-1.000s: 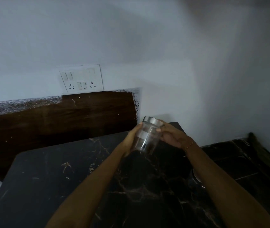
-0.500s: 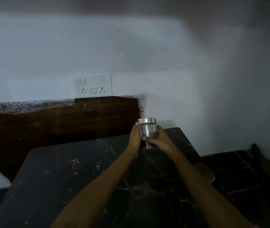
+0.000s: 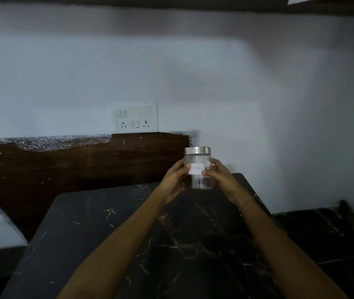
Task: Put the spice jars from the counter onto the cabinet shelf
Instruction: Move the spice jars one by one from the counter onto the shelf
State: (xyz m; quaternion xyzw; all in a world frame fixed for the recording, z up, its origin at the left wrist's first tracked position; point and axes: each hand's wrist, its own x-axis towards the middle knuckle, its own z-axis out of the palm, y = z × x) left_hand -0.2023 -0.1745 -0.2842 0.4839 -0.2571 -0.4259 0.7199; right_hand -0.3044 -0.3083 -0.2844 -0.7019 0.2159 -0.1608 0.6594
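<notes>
1. Counter [image 3: 111, 244] of black marble with pale veins fills the lower part of the head view; dim light
2. Behind it runs a dark wooden backsplash [image 3: 81, 167], its speckled upper edge meeting a pale bluish wall [image 3: 171, 72]
3. White switch-and-socket plate [image 3: 135, 117] sits on the wall just above the backsplash
4. Dark cabinet underside [image 3: 171, 4] crosses the top edge
5. Clear glass spice jar [image 3: 199, 169] with a silver metal lid, upright, held above the counter's far right corner; its white label reads "Cloves"; contents cannot be told
6. Left hand [image 3: 175, 180] and right hand [image 3: 221, 176] clasp its sides, thumbs beside the label
7. Thin bracelet [image 3: 245, 201] circles the right wrist
</notes>
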